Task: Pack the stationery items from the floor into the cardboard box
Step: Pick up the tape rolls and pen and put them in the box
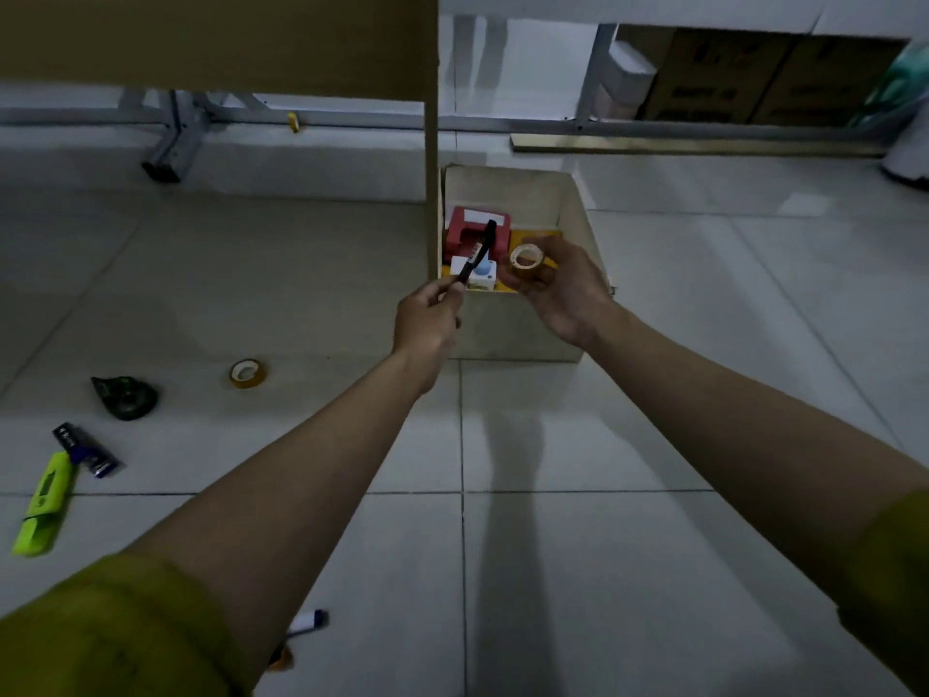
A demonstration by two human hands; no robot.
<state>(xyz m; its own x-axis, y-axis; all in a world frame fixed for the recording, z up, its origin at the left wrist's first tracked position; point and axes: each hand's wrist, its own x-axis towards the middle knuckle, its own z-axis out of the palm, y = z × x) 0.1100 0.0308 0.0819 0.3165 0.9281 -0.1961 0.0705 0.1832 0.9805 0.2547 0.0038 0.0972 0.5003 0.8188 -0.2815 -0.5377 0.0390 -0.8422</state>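
An open cardboard box (578, 208) stands on the floor ahead, with a red item (460, 228) and a white and blue item (485, 274) inside. My left hand (427, 324) pinches a black pen (480, 251) over the box's near left corner. My right hand (563, 289) holds a small tape roll (526, 257) over the box's opening. On the floor at left lie another tape roll (247, 373), a dark tape dispenser (125, 396), a black and blue stapler (86, 449) and a green highlighter (45, 503). A white marker (309, 621) peeks out under my left forearm.
A tall cardboard flap (432, 183) rises at the box's left side. Metal table legs (171, 143) and a rail run along the back. More cardboard cartons (754, 78) sit at the far right. White floor tiles (578, 545) lie between me and the box.
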